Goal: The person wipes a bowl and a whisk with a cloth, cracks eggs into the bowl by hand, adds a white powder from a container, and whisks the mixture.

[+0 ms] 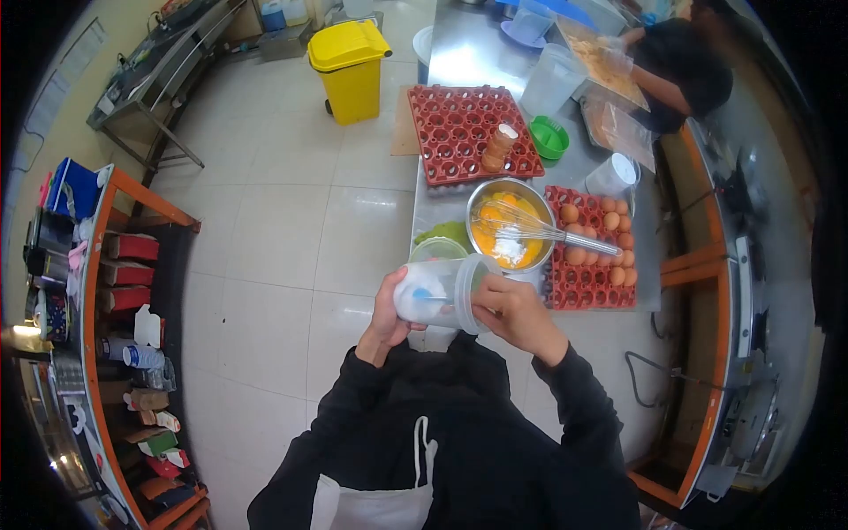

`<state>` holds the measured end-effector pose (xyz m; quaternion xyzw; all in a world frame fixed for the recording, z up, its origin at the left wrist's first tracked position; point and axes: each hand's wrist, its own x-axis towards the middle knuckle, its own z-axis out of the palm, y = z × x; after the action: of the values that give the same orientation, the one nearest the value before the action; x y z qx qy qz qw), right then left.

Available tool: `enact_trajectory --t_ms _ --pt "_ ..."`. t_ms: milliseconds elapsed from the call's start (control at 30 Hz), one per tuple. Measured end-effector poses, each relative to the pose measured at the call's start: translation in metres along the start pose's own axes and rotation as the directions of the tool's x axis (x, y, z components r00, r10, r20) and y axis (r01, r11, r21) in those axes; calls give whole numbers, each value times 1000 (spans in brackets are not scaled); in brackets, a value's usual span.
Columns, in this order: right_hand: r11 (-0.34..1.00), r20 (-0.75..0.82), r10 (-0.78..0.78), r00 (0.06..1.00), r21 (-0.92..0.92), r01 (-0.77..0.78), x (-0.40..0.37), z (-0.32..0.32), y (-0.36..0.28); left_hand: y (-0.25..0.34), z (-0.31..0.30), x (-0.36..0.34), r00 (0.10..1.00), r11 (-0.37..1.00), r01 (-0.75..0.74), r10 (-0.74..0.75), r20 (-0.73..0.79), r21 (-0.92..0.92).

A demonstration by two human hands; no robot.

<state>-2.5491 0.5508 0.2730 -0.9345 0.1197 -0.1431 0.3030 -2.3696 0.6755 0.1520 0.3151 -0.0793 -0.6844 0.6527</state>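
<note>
My left hand [386, 306] is wrapped round the base of a clear plastic container [444, 296], tilted on its side, with white powder and a blue scoop [426, 295] inside. At its open mouth is my right hand [514, 311], fingers bent and partly inside the rim; what they hold, if anything, is hidden. Just beyond, a steel bowl [541, 196] contains egg yolks and white powder, and a whisk [548, 231] lies across it. To the bowl's right, a red tray [574, 290] carries several brown eggs [611, 221].
Stacked red egg trays [446, 132] hold nested eggshells [500, 148]. Nearby are a green dish [549, 138], a white-lidded jar [611, 175] and a clear pitcher [552, 81]. A co-worker [685, 71] is at the back right. A yellow bin [352, 84] stands on the floor.
</note>
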Motion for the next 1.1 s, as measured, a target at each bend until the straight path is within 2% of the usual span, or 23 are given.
enact_trajectory --t_ms 33,133,233,333,533,633,733,867,1033,1100 --pt "1000 51 -16 999 9 15 1 0 0 0 -3 -1 1000 1000 1 -1 11 4" --pt "989 195 64 979 116 -88 0 7 -4 -3 -8 -7 1000 1000 7 -8 16 14" --pt "977 123 77 989 190 -100 1 12 -5 -4 -8 -11 1000 1000 2 -2 -18 2" --pt "921 67 205 976 325 -216 -4 18 -7 -5 -11 -14 999 1000 -9 8 -36 -19" --pt "828 18 409 912 412 -379 -11 21 -6 -8 -15 -15 999 999 -15 14 -34 -32" --pt "811 -40 435 900 452 -372 -14 20 -4 -7 -12 -17 998 999 -17 14 -62 -49" --pt "836 77 391 917 386 -389 -17 10 -7 -5 -9 -16 997 999 -28 25 -72 -46" --pt "753 131 444 887 481 -448 -20 11 -8 -7 -14 -15 999 999 -20 19 -32 -42" --pt "642 185 470 863 600 -478 -24 13 0 -7 -13 -17 998 1000 -9 8 -64 -17" --pt "714 109 428 897 568 -410 -26 17 2 -10 -16 -15 997 1000 14 -15 -69 -20"
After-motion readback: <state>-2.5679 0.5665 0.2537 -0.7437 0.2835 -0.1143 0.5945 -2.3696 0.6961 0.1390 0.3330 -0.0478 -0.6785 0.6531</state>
